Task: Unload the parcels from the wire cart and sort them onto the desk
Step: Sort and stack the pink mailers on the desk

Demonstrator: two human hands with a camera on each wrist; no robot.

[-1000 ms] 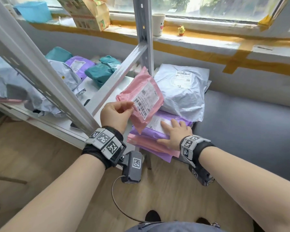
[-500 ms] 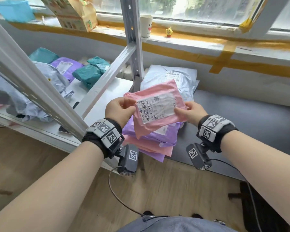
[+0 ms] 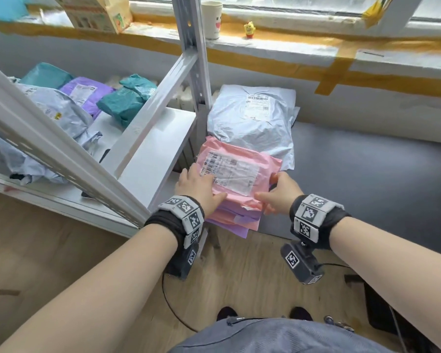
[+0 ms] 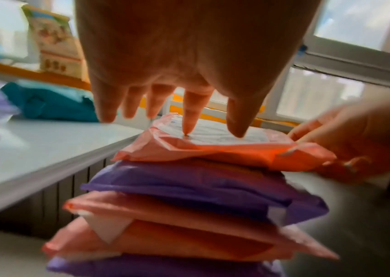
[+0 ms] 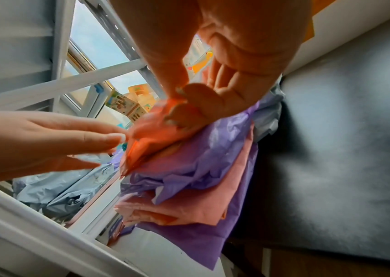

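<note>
where the dark desk (image 3: pixel 367 187) meets the white shelf unit (image 3: pixel 153 159), a pink parcel (image 3: pixel 236 174) lies label up on top of a stack of pink and purple parcels (image 4: pixel 189 189) at the desk's near edge. left hand (image 3: pixel 199 188) rests on its left side, fingers (image 4: pixel 190 114) straight and spread, tips touching the label. right hand (image 3: pixel 280 193) pinches the parcel's right near corner between thumb and curled fingers (image 5: pixel 189 110). white parcel (image 3: pixel 252 121) sits just behind the stack, touching it. teal parcel (image 3: pixel 127 100), purple parcel (image 3: pixel 87 91) and grey parcels (image 3: pixel 59 110) lie on the shelf. paper cup (image 3: pixel 211 20) and small yellow figure (image 3: pixel 249 29) on the windowsill.
</note>
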